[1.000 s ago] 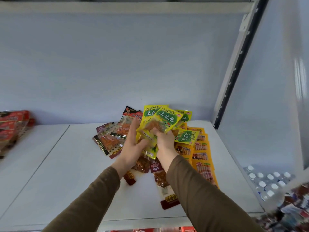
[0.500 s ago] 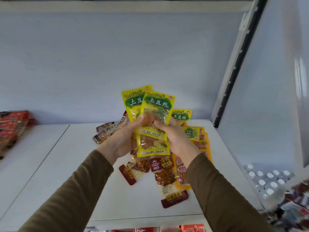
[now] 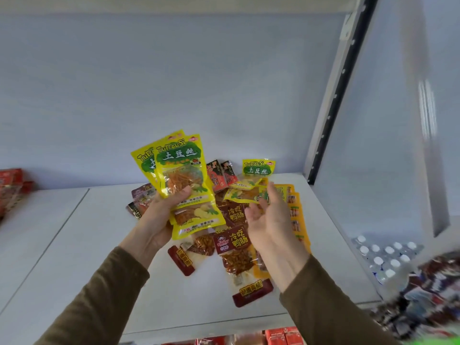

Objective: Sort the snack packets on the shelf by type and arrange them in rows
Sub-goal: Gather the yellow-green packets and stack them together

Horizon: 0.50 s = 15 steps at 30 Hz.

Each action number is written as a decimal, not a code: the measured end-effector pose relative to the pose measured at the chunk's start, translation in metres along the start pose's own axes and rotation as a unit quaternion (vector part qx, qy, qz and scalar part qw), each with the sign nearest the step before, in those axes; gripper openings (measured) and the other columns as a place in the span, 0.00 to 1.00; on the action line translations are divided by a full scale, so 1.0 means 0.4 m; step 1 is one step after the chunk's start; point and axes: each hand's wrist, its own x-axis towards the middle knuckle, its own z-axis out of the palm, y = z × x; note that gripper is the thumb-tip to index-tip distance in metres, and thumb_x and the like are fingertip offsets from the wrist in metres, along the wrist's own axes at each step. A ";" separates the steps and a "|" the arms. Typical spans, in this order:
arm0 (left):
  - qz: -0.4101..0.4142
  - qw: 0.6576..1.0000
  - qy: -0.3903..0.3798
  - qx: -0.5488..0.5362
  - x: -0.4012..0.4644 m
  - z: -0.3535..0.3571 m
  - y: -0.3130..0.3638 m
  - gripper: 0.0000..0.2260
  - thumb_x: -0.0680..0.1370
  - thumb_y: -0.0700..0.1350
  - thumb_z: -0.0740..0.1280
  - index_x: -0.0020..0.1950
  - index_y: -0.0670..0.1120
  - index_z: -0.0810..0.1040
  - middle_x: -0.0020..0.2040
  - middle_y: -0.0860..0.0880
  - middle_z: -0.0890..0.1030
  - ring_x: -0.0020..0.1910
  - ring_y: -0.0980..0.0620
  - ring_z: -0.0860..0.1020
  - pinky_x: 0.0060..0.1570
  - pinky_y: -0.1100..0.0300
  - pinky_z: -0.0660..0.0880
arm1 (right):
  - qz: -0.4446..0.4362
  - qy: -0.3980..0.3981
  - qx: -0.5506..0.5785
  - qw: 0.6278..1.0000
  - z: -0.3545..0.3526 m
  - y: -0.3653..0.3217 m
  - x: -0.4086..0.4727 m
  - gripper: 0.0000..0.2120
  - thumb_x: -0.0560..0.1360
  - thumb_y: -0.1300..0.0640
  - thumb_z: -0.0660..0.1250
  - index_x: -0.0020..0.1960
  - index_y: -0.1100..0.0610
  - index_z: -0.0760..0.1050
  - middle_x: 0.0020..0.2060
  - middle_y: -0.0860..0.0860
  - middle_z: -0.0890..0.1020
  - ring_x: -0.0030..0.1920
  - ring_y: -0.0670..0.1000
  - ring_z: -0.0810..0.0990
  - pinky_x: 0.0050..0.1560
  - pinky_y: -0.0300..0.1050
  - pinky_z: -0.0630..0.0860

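Note:
My left hand point(image 3: 159, 217) grips a stack of yellow-green TuDouSi packets point(image 3: 183, 175), held upright above the white shelf point(image 3: 74, 257). My right hand point(image 3: 267, 220) hovers to the right of them with palm up, fingers relaxed and nothing in it. Below the hands lies a mixed pile: dark red packets with yellow characters point(image 3: 236, 257), orange-yellow packets point(image 3: 296, 215) along the right, red-black packets point(image 3: 220, 174) at the back, and more yellow-green packets point(image 3: 257, 168) leaning near the back wall. Brown patterned packets point(image 3: 139, 197) peek out left of my left hand.
Red packets point(image 3: 10, 185) are stacked at the shelf's far left. A black slotted upright point(image 3: 333, 105) and a white side panel bound the shelf on the right. White-capped bottles point(image 3: 383, 257) stand lower right. Red boxes point(image 3: 281, 336) show on the shelf below.
My right hand has let go of the yellow-green packets and moved right, opening palm up. The left hand now holds the stack alone, shifted slightly left.

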 end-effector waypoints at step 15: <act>0.005 1.000 0.029 -0.008 0.003 0.012 0.014 0.25 0.75 0.45 0.73 0.72 0.45 0.75 0.63 0.38 0.83 0.59 0.34 0.83 0.48 0.38 0.82 | -0.036 0.062 -0.118 0.990 0.113 0.006 0.252 0.35 0.76 0.52 0.75 0.76 0.55 0.61 0.68 0.57 0.75 0.65 0.58 0.77 0.71 0.58 0.72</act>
